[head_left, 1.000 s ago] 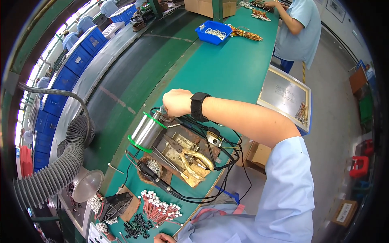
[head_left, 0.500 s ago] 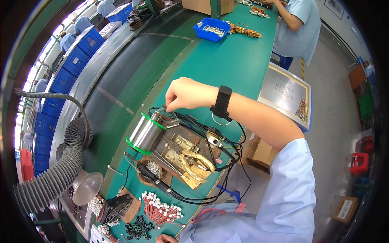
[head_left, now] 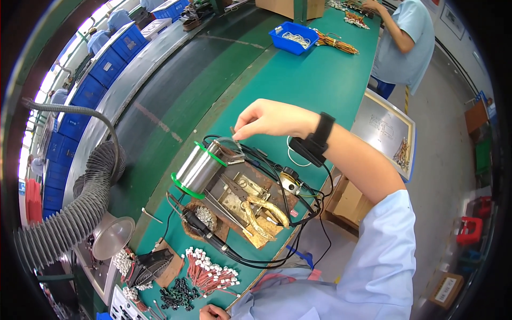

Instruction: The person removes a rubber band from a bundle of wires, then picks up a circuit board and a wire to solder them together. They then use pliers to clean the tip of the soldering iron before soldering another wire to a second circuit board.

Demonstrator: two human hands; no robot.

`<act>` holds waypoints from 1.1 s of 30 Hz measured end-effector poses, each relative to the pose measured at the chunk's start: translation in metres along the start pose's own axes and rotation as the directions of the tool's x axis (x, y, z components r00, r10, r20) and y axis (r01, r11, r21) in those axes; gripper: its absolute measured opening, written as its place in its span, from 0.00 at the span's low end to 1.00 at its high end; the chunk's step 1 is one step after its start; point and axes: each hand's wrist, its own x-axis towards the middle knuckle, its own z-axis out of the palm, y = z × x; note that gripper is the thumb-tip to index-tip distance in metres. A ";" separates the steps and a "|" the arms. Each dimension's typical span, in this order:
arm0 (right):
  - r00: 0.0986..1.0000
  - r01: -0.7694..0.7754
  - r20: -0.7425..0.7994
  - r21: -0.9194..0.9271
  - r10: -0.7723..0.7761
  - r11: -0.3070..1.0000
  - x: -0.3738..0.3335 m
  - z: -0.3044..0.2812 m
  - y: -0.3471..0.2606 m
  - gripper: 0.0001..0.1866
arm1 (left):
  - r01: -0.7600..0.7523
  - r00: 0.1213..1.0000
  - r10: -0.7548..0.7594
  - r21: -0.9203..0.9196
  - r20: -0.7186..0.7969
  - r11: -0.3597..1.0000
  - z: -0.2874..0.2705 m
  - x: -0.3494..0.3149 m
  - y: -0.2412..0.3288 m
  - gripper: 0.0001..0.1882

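My right hand (head_left: 274,118), with a black band on its wrist, is raised over the bench with thumb and forefinger pinched together. A small, thin, dark piece shows at its fingertips, too small to name. Just below them lies a spool of silvery wire (head_left: 200,169) with green flanges, beside a metal stand (head_left: 230,154). Only part of my left hand (head_left: 214,313) shows at the lower edge, its fingers curled; what they hold, if anything, is hidden. Near it are red wire leads with white connectors (head_left: 213,272) and a pile of small black parts (head_left: 180,294).
Yellow-handled pliers (head_left: 261,214) lie on a cluttered tray by a black-handled soldering iron (head_left: 205,229) and black cables. A ribbed grey duct (head_left: 69,229) stands left. A blue bin (head_left: 293,38) sits farther up the green bench; a co-worker (head_left: 405,42) stands at the far right.
The whole view has shifted a little, so most things appear farther right. My right hand stays above the spool, still pinched, its fingertips slightly higher. My left hand remains at the lower edge.
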 end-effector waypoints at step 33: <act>0.815 0.345 -0.298 -0.439 -0.496 0.830 -0.209 0.291 -0.028 0.14 | -0.231 0.972 0.220 -0.525 -0.086 0.819 -0.052 -0.013 -0.010 0.04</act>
